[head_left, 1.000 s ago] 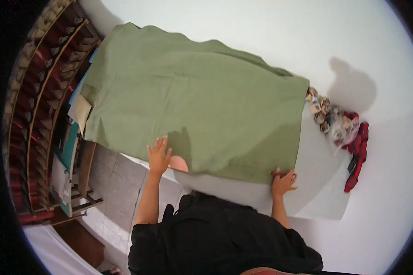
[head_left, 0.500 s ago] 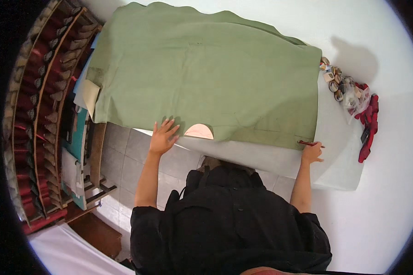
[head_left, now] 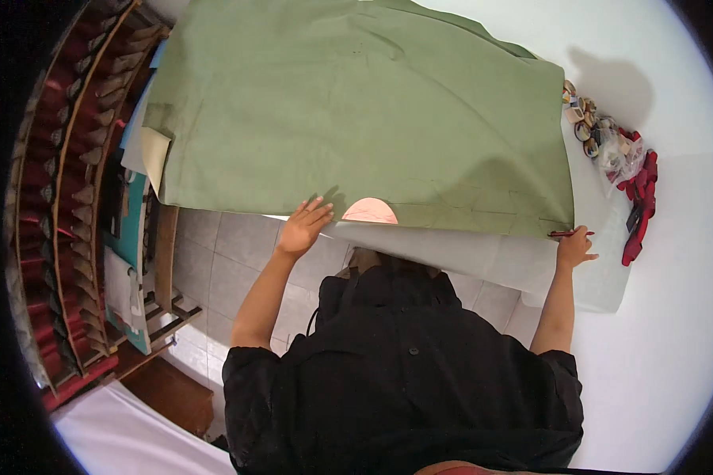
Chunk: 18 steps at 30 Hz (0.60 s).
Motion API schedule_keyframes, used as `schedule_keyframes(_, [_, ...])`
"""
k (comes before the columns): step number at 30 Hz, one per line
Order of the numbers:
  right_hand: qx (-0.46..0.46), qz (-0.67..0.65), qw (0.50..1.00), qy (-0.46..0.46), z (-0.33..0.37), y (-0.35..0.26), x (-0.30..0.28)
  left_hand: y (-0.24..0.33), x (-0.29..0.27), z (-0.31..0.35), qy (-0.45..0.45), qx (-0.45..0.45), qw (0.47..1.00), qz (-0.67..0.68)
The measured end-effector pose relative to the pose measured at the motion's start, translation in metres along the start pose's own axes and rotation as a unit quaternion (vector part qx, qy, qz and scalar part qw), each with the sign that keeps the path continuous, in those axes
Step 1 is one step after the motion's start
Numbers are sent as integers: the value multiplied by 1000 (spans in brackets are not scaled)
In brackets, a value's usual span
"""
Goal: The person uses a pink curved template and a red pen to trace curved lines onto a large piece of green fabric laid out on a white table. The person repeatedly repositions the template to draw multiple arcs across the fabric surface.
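Note:
A large green sheet [head_left: 309, 111], like leather or fabric, covers the table, its left corner curled up to show a cream underside. My left hand [head_left: 303, 228] rests at its near edge, fingers spread over the green. Just right of that hand, a pink half-round piece [head_left: 371, 210] lies at the same edge with faint lines on it. At the sheet's near right corner, my right hand [head_left: 576, 248] is closed on a slim red pen [head_left: 567, 233], its tip over the corner. Thin drawn lines run along the green surface near the right corner.
A pale translucent sheet [head_left: 459, 247] lies beneath the green one and overhangs in front. Several round rolls [head_left: 585, 131], a clear plastic bag [head_left: 619, 158] and dark red cloth [head_left: 643, 207] sit to the right. A shelf rack [head_left: 71, 198] stands at left beside upright boards [head_left: 135, 237].
The green sheet, with the pink piece, has shifted to the right and away from me. Both hands have moved the same way. The red pen stays in my right hand.

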State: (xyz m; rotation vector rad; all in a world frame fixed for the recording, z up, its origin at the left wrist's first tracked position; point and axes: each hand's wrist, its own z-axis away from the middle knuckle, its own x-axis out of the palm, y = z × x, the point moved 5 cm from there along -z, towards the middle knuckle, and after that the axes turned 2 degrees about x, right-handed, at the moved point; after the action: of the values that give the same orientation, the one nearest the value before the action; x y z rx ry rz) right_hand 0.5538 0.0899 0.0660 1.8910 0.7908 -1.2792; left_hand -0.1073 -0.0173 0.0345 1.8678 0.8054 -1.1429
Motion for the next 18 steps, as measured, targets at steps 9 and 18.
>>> schedule_keyframes(9, [-26, -222, 975, 14, 29, -96, 11, 24, -1, -42, 15, -118, 988, 94])
schedule_keyframes(18, [-270, -447, 848, -89, 178, -273, -61, 39, 43, -65, -117, -77, 990, 11])
